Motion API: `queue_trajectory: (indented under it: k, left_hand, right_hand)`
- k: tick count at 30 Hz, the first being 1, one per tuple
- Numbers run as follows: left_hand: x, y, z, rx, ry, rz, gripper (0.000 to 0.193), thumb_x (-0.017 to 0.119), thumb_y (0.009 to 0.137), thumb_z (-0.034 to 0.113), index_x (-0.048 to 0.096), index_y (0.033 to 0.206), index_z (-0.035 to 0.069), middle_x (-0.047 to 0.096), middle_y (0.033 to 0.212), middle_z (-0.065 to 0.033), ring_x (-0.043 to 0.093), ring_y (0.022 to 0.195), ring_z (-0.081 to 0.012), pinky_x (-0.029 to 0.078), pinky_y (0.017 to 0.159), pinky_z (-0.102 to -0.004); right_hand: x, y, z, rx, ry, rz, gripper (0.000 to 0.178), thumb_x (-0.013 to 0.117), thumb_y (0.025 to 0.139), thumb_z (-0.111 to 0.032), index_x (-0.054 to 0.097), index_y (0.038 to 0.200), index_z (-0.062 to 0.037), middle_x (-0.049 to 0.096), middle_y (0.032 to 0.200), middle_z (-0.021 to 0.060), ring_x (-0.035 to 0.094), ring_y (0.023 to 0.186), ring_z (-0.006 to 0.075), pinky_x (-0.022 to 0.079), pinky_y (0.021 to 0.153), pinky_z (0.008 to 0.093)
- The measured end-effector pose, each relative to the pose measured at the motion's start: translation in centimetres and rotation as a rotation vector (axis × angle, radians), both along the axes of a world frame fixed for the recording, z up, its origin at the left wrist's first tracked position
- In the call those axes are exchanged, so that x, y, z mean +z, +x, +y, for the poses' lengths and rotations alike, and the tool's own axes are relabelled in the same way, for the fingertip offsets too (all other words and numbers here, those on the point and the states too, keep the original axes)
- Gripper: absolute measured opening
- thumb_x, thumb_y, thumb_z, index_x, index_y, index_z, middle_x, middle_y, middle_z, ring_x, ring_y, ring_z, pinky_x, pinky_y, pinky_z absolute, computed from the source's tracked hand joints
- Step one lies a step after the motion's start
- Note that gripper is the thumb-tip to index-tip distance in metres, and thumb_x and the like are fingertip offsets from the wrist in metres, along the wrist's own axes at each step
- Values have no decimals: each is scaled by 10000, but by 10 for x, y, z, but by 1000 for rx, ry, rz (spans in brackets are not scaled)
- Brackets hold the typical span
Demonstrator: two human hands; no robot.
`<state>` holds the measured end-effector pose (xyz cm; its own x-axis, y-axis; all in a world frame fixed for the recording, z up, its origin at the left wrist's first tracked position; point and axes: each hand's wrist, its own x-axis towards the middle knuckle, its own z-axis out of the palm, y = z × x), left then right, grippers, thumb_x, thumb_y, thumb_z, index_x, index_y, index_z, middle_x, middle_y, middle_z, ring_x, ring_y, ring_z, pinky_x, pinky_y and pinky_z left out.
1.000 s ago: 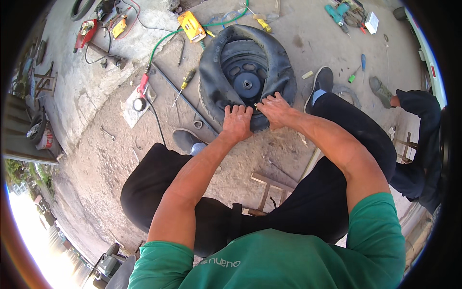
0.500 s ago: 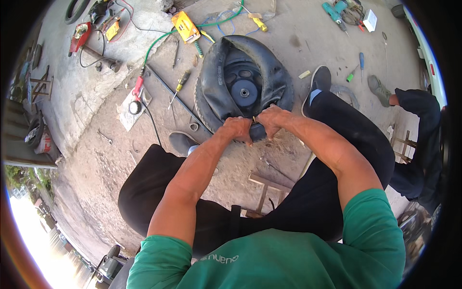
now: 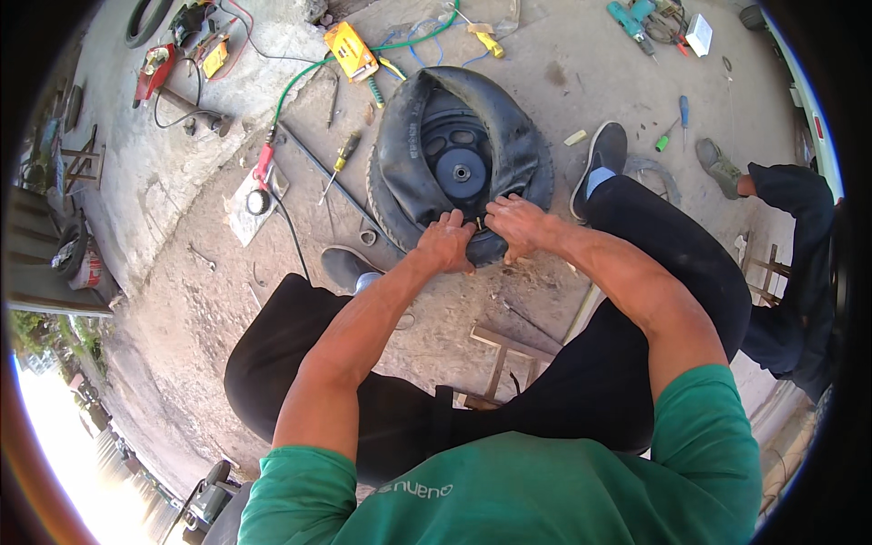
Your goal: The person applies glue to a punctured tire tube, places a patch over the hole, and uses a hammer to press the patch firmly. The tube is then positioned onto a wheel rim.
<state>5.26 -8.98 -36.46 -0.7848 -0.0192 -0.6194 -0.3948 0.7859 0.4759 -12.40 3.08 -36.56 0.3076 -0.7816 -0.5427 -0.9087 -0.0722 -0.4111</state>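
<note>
A black inner tube [image 3: 406, 163] lies slack over a tyre [image 3: 380, 207] on the ground between my feet. Inside the loop shows the dark wheel hub [image 3: 461, 173]. A small brass-coloured valve stem [image 3: 479, 222] sticks up at the near side. Left of the valve, my left hand [image 3: 444, 242] grips the tube's near part, fingers on top and thumb toward me. My right hand [image 3: 516, 225] holds the tube just right of the valve in a similar way. What lies under my palms is hidden.
A yellow-handled screwdriver [image 3: 341, 163], a long bar [image 3: 336, 184] and a red-handled air gauge [image 3: 262, 173] lie left. Beyond are a yellow box [image 3: 351, 51] and green hose [image 3: 291, 89]. A teal drill [image 3: 633, 27] lies far right, near another person's leg [image 3: 788, 204].
Both hands have shifted slightly, and their fingers reach farther over the top of the tube near the valve. The tube and tyre have barely moved.
</note>
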Motion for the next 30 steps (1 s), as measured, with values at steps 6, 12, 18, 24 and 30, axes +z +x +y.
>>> queue_trajectory:
  k: [6,12,18,24,30]
  left_hand:
    - [-4,13,7,-43,-87,219,714,891,611,315,657,1239,70,548,1211,-121,548,1186,-322,473,970,-458]
    - [-5,-11,-4,-96,45,-66,709,912,637,409,689,1231,92,606,1264,-147,616,1205,-348,489,995,-469]
    - [5,-31,-12,-124,166,-252,661,889,645,426,720,1173,66,718,1166,-183,674,1139,-354,541,963,-450]
    - [-19,-16,-14,47,260,-127,613,878,694,377,719,1183,42,755,1089,-170,708,1072,-334,544,952,-418]
    - [-8,-17,-37,611,553,-39,413,757,874,212,699,1232,14,760,1113,-134,708,1050,-216,530,944,-346]
  right_hand:
    - [-13,-2,-15,56,138,-35,622,918,588,-460,766,1013,-32,737,1077,164,680,1101,328,539,922,439]
    - [-8,-5,-21,37,308,-59,614,916,574,-451,763,1002,-38,764,972,159,733,974,327,568,846,438]
    - [-21,-5,-10,18,237,-73,606,903,561,-448,751,989,-47,753,963,164,720,979,354,554,854,462]
    - [-27,-3,5,-25,68,-99,665,902,538,-418,725,1056,-39,711,1051,153,663,1087,351,504,957,468]
    - [-20,-3,10,-29,8,-100,700,875,581,-401,686,1139,-23,677,1124,145,611,1149,349,464,1013,472]
